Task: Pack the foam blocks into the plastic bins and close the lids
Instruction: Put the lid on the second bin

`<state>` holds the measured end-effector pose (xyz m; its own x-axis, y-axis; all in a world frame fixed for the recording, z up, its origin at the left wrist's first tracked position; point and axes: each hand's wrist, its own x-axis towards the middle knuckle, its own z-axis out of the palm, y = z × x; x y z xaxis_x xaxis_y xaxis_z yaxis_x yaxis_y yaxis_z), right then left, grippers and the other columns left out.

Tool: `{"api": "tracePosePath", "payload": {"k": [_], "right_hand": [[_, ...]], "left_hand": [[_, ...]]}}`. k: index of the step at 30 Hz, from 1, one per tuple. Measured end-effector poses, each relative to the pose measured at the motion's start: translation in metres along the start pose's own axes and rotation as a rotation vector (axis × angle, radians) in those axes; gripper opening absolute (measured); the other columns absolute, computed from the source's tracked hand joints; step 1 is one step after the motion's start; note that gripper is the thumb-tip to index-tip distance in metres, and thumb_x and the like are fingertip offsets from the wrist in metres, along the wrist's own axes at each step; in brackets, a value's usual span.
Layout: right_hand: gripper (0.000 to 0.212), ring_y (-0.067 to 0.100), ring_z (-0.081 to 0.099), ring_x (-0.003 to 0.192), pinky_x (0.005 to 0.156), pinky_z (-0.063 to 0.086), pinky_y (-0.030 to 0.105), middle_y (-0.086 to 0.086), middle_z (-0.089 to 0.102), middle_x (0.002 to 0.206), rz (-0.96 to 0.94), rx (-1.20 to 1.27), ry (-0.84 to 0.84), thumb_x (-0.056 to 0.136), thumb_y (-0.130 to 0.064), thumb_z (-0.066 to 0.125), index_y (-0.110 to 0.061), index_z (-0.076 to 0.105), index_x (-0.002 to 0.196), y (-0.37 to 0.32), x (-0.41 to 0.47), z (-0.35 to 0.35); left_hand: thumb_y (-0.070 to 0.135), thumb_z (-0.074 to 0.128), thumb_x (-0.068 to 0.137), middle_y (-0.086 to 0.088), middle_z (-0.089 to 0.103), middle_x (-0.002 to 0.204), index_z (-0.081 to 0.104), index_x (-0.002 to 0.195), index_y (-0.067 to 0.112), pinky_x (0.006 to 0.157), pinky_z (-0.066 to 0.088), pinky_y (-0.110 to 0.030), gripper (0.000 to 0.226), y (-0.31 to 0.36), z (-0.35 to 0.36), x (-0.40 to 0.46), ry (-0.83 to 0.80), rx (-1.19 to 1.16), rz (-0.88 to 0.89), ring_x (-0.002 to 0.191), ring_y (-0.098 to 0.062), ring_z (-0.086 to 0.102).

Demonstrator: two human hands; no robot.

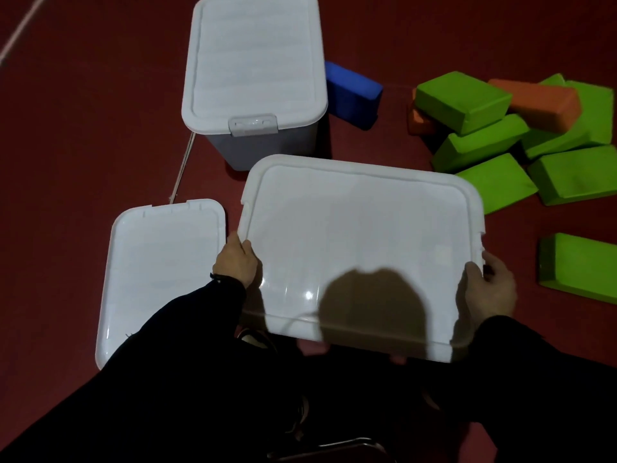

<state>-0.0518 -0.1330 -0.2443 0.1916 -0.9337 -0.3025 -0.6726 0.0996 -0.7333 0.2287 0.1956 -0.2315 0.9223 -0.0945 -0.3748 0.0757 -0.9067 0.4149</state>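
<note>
- Fingers (246,247) of the left hand (236,259) are curling over the left edge of the large white lid (360,242), with the thumb lying on top of the rim, so this hand is grasping the lid.
- Fingers (472,275) of the right hand (490,285) are wrapping round the lid's right near corner, pinching its rim from the outside.
- Both hands are holding the lid roughly flat, tilting slightly down toward the near side, above the dark red floor (83,128); a rounded shadow is falling on the lid's near half.
- Both arms are reaching forward in black sleeves (187,329), wrists level with the lid's side edges, and a dark band is showing at the left wrist.
- A second white lid (157,272) is lying flat on the floor just left of the held lid, partly under the left sleeve.
- A closed white bin (253,78) is standing at the far centre, its own lid on and its front latch facing the near side.
- A blue foam block (354,91) is sitting just right of that bin, touching or nearly touching its wall.
- Green foam blocks (464,101) and orange foam blocks (541,101) are lying heaped on the floor at the far right, well apart from both hands.
- One more green block (577,265) is lying alone at the right, near the right hand.
</note>
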Motion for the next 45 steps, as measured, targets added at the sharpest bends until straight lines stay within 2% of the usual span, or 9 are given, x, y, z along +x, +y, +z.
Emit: {"api": "tracePosePath", "payload": {"k": [6, 10, 17, 23, 27, 30, 37, 43, 45], "right_hand": [[0.054, 0.028, 0.061, 0.11, 0.097, 0.049, 0.039, 0.017, 0.062, 0.124, 0.024, 0.06, -0.04, 0.081, -0.046, 0.064, -0.024, 0.062, 0.131, 0.014, 0.013, 0.007], [0.037, 0.031, 0.061, 0.108, 0.091, 0.047, 0.04, 0.009, 0.063, 0.118, 0.006, 0.109, -0.097, 0.094, -0.026, 0.066, -0.021, 0.054, 0.129, 0.013, 0.021, 0.009], [0.037, 0.03, 0.06, 0.114, 0.097, 0.047, 0.041, 0.011, 0.063, 0.124, 0.027, 0.141, -0.116, 0.101, -0.022, 0.06, -0.019, 0.051, 0.137, 0.012, 0.017, 0.008], [0.057, 0.049, 0.048, 0.129, 0.107, 0.038, 0.058, 0.03, 0.048, 0.146, -0.327, -0.463, 0.139, 0.1, -0.038, 0.039, -0.01, 0.043, 0.149, 0.007, -0.008, 0.019], [0.058, 0.045, 0.027, 0.146, 0.115, 0.018, 0.064, 0.024, 0.028, 0.161, -0.682, -0.777, -0.007, 0.095, -0.038, 0.042, -0.024, 0.04, 0.152, -0.02, -0.025, 0.042], [0.059, 0.038, 0.008, 0.154, 0.117, 0.007, 0.068, 0.016, 0.012, 0.167, -0.586, -0.839, -0.312, 0.103, -0.063, 0.026, -0.038, 0.024, 0.156, -0.043, -0.04, 0.072], [0.08, 0.03, -0.011, 0.156, 0.118, -0.006, 0.065, 0.009, -0.009, 0.17, -0.5, -0.858, -0.451, 0.088, -0.082, 0.023, -0.047, 0.006, 0.158, -0.039, -0.04, 0.076], [0.086, 0.031, -0.007, 0.157, 0.119, -0.005, 0.067, 0.007, -0.004, 0.171, -0.668, -0.91, -0.467, 0.082, -0.085, 0.031, -0.049, 0.011, 0.157, -0.034, -0.054, 0.085], [0.085, 0.034, -0.003, 0.156, 0.119, -0.003, 0.067, 0.006, 0.001, 0.17, -0.734, -0.908, -0.476, 0.084, -0.084, 0.037, -0.047, 0.017, 0.157, -0.04, -0.063, 0.096]], "left_hand": [[0.026, 0.046, 0.1, -0.01, 0.067, 0.106, 0.063, 0.118, 0.011, 0.088, 0.047, -0.036, 0.029, -0.007, -0.008, 0.004, -0.062, -0.308, -0.023, 0.103, -0.033, 0.061], [0.032, 0.039, 0.1, -0.007, 0.059, 0.091, 0.059, 0.098, 0.006, 0.076, 0.048, -0.031, 0.033, 0.0, -0.016, 0.024, -0.07, -0.584, -0.203, 0.085, -0.025, 0.055], [0.027, 0.07, 0.087, -0.004, 0.066, 0.096, 0.074, 0.11, 0.017, 0.064, 0.044, -0.028, 0.026, -0.026, -0.032, 0.052, -0.352, -0.789, -0.339, 0.082, -0.02, 0.057], [0.02, 0.068, 0.092, -0.004, 0.068, 0.081, 0.071, 0.097, 0.015, 0.047, 0.042, -0.02, 0.007, -0.018, -0.019, 0.055, -0.26, -0.871, -0.287, 0.068, -0.019, 0.056], [0.027, 0.07, 0.092, -0.001, 0.066, 0.082, 0.068, 0.116, 0.011, 0.054, 0.046, -0.018, 0.029, -0.02, -0.021, 0.059, -0.417, -0.905, -0.261, 0.064, -0.013, 0.058], [0.032, 0.072, 0.092, -0.008, 0.072, 0.11, 0.062, 0.124, 0.011, 0.086, 0.055, -0.033, 0.039, -0.018, -0.018, 0.056, -0.529, -0.942, -0.198, 0.096, -0.025, 0.069], [0.032, 0.061, 0.098, 0.0, 0.069, 0.112, 0.06, 0.129, 0.015, 0.088, 0.049, -0.031, 0.036, -0.012, -0.012, 0.049, -0.125, -0.401, 0.112, 0.099, -0.021, 0.065], [0.025, 0.052, 0.098, -0.022, 0.061, 0.123, 0.06, 0.123, 0.006, 0.093, 0.045, -0.039, 0.033, -0.031, -0.012, 0.056, 0.099, -0.266, -0.324, 0.111, -0.043, 0.059], [0.031, 0.049, 0.096, -0.022, 0.06, 0.112, 0.062, 0.109, 0.006, 0.089, 0.047, -0.043, 0.031, -0.024, -0.013, 0.051, 0.194, -0.228, -0.227, 0.1, -0.043, 0.06]]}}
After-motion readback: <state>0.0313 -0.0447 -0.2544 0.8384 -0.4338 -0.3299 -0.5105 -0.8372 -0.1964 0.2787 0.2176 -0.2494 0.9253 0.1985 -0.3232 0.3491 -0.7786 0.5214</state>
